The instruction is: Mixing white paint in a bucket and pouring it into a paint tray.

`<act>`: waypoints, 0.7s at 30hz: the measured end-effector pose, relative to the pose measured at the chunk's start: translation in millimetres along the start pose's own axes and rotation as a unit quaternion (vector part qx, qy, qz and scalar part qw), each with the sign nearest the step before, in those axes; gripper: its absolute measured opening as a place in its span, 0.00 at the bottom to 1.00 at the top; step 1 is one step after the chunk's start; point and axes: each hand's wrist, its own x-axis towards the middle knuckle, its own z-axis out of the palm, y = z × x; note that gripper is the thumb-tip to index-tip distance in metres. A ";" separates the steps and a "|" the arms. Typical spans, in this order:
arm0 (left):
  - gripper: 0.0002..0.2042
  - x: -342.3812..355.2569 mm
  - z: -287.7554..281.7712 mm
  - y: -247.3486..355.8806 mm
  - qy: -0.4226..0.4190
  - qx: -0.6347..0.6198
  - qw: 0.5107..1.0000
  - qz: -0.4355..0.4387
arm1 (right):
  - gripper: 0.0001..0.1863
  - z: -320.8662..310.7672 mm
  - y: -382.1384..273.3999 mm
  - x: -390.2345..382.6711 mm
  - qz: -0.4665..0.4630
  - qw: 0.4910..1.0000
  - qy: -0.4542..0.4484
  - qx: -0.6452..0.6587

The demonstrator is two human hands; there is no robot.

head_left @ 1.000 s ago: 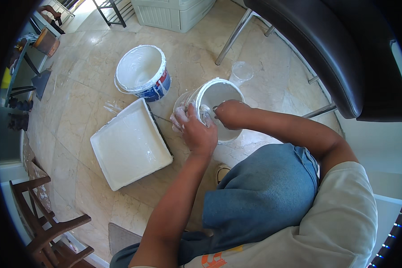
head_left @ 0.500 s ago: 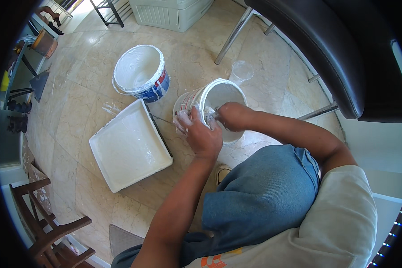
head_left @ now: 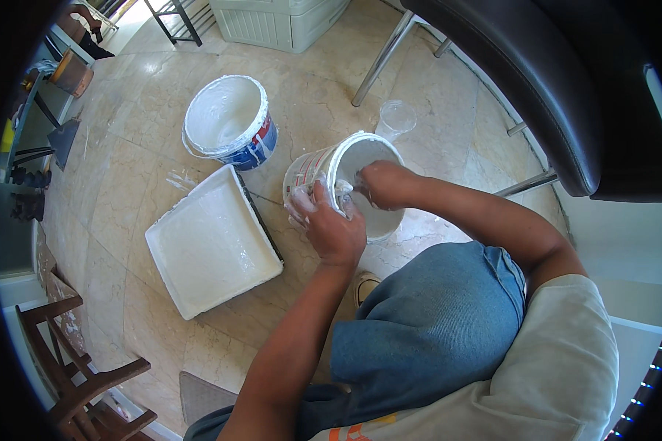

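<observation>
A white paint bucket [head_left: 316, 165] is tipped on the floor in front of me, its mouth toward my right. My left hand [head_left: 329, 224], smeared with white paint, is closed around the bucket's rim, with the fingers on the outside wall. A white lump [head_left: 343, 188] shows at the rim beside its thumb. Inside the bucket's mouth is my right hand [head_left: 386, 185], its fingers curled and partly hidden; whatever they hold cannot be made out. To the left lies a paint tray [head_left: 213, 242] coated in white paint, and behind it stands a blue-labelled paint bucket [head_left: 254, 151] with white-coated walls.
A clear plastic cup [head_left: 397, 117] stands beyond the tipped bucket. A dark padded chair [head_left: 522, 81] with metal legs looms at the right. Wooden chair parts [head_left: 81, 367] are at the lower left, a pale plastic bin [head_left: 276, 26] at the back. Another person [head_left: 81, 26] shows far left.
My right hand has shifted slightly right inside the bucket, away from the rim and the white lump. My left hand keeps its hold. The whole view has shifted slightly.
</observation>
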 end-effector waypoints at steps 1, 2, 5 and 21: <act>0.27 0.2 0.2 -0.6 0.000 0.000 1.000 0.001 | 0.14 -0.1 1.4 1.4 0.038 0.998 0.044 0.001; 0.27 0.1 0.7 -1.4 -0.001 0.000 1.000 -0.003 | 0.14 0.5 2.8 2.2 0.076 0.993 0.087 0.003; 0.27 1.7 1.6 0.1 0.002 -0.002 1.000 -0.010 | 0.14 9.7 2.7 -1.9 0.013 1.000 0.006 0.004; 0.26 13.3 -11.1 -9.8 -0.043 -0.062 0.997 0.004 | 0.13 7.2 -2.2 3.6 -0.011 0.998 0.069 -0.003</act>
